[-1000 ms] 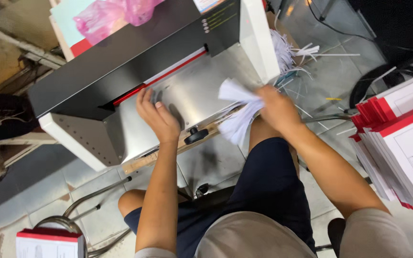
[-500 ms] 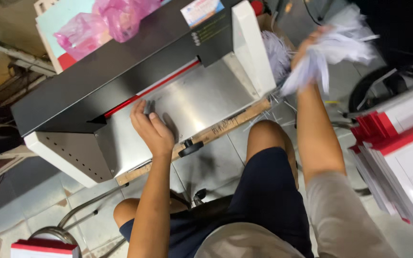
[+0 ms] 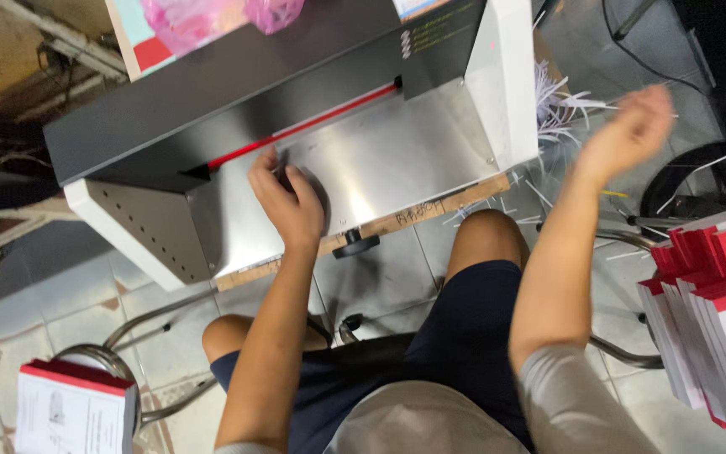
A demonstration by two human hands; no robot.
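At the far left a red-edged booklet [image 3: 73, 412] lies on a stool. The left hand [image 3: 289, 202] stays flat, fingers spread, on the steel worktop [image 3: 397, 160] of the paper cutter [image 3: 212, 109], just below its red line. A second ago the right hand [image 3: 628, 134] gripped a bunch of white paper strips over this bed; now it is swung out right, loosely open and empty, and the trimmings [image 3: 560, 105] lie beside the machine. Red-spined booklets [image 3: 716, 303] are stacked at the right.
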